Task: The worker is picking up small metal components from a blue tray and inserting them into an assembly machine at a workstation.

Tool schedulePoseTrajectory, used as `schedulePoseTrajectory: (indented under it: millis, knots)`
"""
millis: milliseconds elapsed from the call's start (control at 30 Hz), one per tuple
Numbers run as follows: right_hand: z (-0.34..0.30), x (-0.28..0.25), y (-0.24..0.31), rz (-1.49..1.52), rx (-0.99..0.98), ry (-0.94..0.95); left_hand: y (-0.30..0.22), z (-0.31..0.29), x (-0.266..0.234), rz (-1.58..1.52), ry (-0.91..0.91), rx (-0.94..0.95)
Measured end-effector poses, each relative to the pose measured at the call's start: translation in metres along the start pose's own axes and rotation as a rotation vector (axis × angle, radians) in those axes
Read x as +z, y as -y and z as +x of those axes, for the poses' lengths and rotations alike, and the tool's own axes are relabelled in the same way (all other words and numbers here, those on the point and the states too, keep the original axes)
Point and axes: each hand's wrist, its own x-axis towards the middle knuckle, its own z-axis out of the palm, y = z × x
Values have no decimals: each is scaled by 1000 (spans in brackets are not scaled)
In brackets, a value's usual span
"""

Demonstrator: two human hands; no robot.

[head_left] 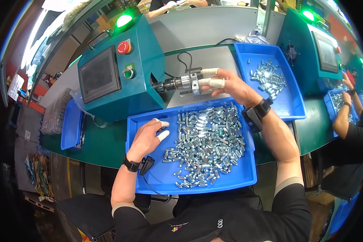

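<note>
My right hand (pixel 234 86) reaches to the metal clamping fixture (pixel 193 83) on the front of a green machine (pixel 129 80). White covers sit on its fingertips, which are bent together at the fixture's end; whatever lies between them is hidden. Over the left side of a blue tray (pixel 149 185) hovers my left hand (pixel 146 139), also with white fingertip covers. Its thumb and forefinger are apart, and I see nothing between them. Many small shiny metal cylindrical parts (pixel 207 141) fill the tray's middle and right.
Behind my right arm stands a second blue tray (pixel 290 105) with fewer small metal parts (pixel 268 78). The machine carries a screen (pixel 99 74), a red stop button (pixel 124 47) and a lit green lamp (pixel 124 21). A co-worker's arm (pixel 343 115) shows at far right.
</note>
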Motion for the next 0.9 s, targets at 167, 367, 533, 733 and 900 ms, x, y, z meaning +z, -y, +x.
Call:
schedulePoseTrajectory:
  millis: [167, 367, 533, 733, 900]
  knots:
    - [-4, -2, -2, -7, 15, -11, -1, -2, 3, -10, 0, 6]
    - [3, 9, -9, -150, -2, -140, 4, -7, 5, 11, -35, 53]
    - [23, -2, -17, -370, 3, -379, 12, -5, 5, 26, -36, 107]
    - [37, 18, -7, -1004, -149, -514, 14, -12, -1, -18, 35, 244]
    - [46, 35, 9, -1369, -73, -508, -1, -19, -4, 55, 214, 203]
